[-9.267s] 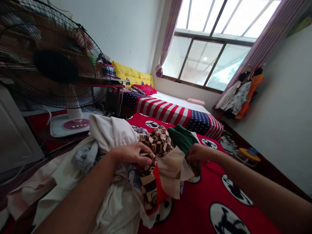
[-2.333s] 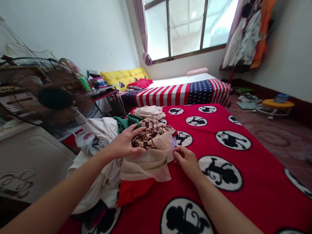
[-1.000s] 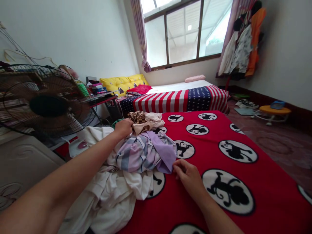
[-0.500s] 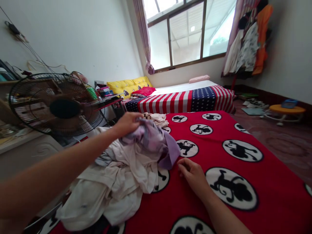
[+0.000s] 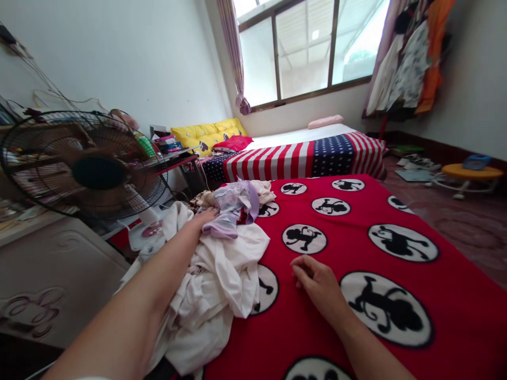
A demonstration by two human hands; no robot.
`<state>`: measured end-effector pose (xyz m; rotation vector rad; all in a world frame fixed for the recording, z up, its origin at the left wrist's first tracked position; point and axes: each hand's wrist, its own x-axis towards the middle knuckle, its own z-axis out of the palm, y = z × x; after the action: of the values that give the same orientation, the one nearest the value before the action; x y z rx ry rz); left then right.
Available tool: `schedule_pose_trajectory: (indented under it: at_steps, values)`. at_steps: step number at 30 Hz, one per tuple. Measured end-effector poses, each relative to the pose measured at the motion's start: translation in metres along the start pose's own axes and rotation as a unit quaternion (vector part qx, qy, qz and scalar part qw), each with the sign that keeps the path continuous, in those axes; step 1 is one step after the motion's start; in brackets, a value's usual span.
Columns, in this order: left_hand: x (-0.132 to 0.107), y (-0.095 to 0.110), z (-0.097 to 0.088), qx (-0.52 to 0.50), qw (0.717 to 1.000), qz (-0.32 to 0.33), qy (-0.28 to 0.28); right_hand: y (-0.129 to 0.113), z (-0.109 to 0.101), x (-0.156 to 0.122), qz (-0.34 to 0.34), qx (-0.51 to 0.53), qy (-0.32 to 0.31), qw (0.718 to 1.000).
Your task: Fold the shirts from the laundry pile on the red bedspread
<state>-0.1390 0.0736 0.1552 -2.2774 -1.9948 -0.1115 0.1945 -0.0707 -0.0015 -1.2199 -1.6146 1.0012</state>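
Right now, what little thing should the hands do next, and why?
Perhaps draw the left hand back from the purple cloth to the white cloth. The purple one rests toward the heap's far end, while the white one lies crumpled nearer, mostly between the forearms. The right hand seems to hold nothing, so it could help.

From here I have the left arm (image 5: pixel 148 287) stretched far forward, the left hand (image 5: pixel 206 215) only partly visible, while the right hand (image 5: pixel 317 278) is nearer, its fingers (image 5: pixel 304 259) loosely curled.
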Motion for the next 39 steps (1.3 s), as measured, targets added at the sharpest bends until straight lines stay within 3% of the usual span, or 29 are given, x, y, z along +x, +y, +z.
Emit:
schedule_pose_trajectory:
  at_steps: [3, 7, 10, 14, 17, 20, 23, 28, 31, 36, 39]
  values:
    - [-0.001, -0.002, 0.035, 0.003, 0.998, -0.013, -0.053, 0.001, 0.001, 0.002, 0.002, -0.004, 0.005, 1.0]
    - [-0.012, -0.008, 0.045, 0.005, 0.997, -0.018, -0.071, 0.004, 0.002, 0.004, 0.001, -0.002, 0.002, 1.0]
    - [-0.034, -0.012, 0.032, -0.006, 0.999, 0.009, -0.046, 0.005, 0.001, 0.003, -0.005, 0.004, -0.003, 1.0]
    - [-0.085, -0.022, -0.003, -0.025, 0.999, 0.045, -0.004, 0.004, -0.001, 0.001, -0.006, -0.012, -0.001, 1.0]
    - [-0.13, -0.031, -0.027, -0.024, 0.999, 0.032, 0.006, 0.004, -0.002, 0.0, -0.006, -0.016, -0.003, 1.0]
    - [-0.174, -0.038, -0.034, -0.01, 1.0, 0.012, 0.001, 0.005, -0.001, 0.001, -0.007, -0.014, -0.007, 1.0]
    - [-0.215, -0.036, -0.02, -0.01, 0.999, -0.038, 0.006, 0.005, -0.001, 0.0, -0.005, -0.014, -0.008, 1.0]
    - [-0.264, -0.022, 0.025, 0.008, 0.996, -0.09, -0.004, 0.004, -0.002, -0.001, -0.004, -0.021, -0.004, 1.0]
    - [-0.27, -0.018, 0.03, 0.021, 0.995, -0.097, 0.023, 0.004, -0.002, -0.001, -0.007, -0.021, -0.005, 1.0]
    - [-0.253, -0.034, -0.008, 0.056, 0.983, -0.112, 0.137, 0.004, -0.003, -0.002, -0.007, -0.011, -0.007, 1.0]
    - [-0.246, -0.047, -0.005, 0.08, 0.972, -0.119, 0.188, 0.004, -0.003, -0.002, -0.005, -0.006, -0.008, 1.0]
